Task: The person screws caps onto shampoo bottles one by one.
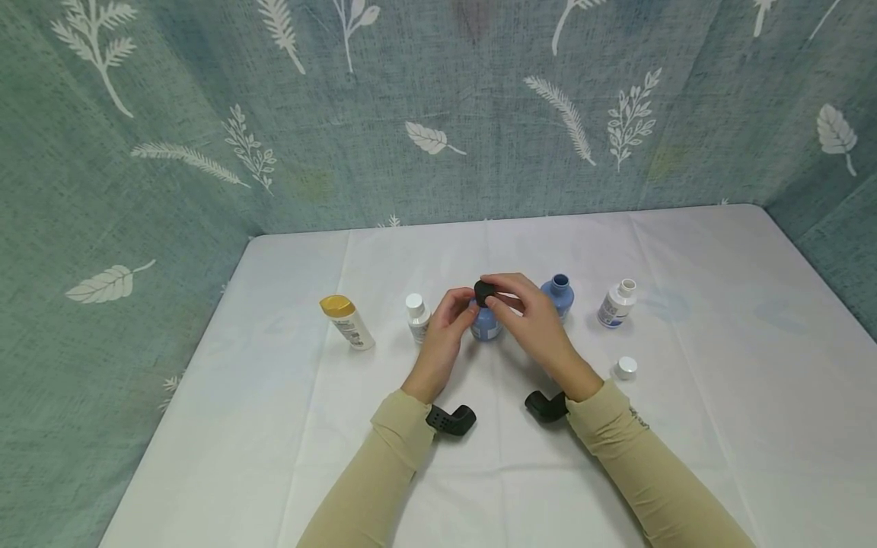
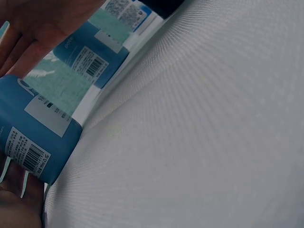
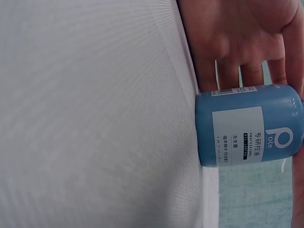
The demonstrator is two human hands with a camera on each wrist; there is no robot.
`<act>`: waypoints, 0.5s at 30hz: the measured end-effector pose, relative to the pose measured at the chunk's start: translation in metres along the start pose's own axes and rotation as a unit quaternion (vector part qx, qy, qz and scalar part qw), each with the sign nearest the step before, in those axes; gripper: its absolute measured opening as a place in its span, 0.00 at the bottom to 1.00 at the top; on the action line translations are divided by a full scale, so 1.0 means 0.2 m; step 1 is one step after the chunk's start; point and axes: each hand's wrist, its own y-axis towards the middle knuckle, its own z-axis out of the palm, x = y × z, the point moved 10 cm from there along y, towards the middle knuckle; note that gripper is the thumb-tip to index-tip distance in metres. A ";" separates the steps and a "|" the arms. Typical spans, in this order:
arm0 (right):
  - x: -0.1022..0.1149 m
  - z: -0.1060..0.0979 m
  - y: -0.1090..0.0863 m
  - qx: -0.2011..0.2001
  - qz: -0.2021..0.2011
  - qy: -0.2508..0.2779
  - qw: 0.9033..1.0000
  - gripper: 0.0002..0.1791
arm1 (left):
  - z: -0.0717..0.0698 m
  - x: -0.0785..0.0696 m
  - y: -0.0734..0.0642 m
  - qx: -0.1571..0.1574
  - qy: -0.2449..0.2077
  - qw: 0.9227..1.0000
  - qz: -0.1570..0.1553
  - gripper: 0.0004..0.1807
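While the right hand (image 1: 537, 320) has its grip pinched on a black cap (image 1: 484, 294) at the top of a blue bottle (image 1: 486, 329), the left hand (image 1: 441, 331) grasps that bottle, which stands upright near the middle of the surface (image 1: 479, 502). Spread with a creased white cloth, the surface also carries a second blue bottle (image 1: 558, 297), an uncapped white bottle (image 1: 616, 306) and a white cap (image 1: 626, 368) to the right, with two capped bottles (image 1: 348, 323) to the left. Grey-green fabric (image 1: 473, 99) printed with white leaves backs the far edge and shows along both sides.
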 end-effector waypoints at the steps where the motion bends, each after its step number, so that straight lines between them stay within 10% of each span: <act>1: 0.01 0.00 0.00 0.003 -0.003 0.001 1.000 0.18 | 0.00 0.00 0.00 0.000 0.000 1.000 -0.001 0.13; 15: 0.13 0.00 -0.02 0.008 0.010 -0.008 1.000 0.19 | 0.00 -0.01 -0.01 -0.004 0.005 1.000 -0.012 0.14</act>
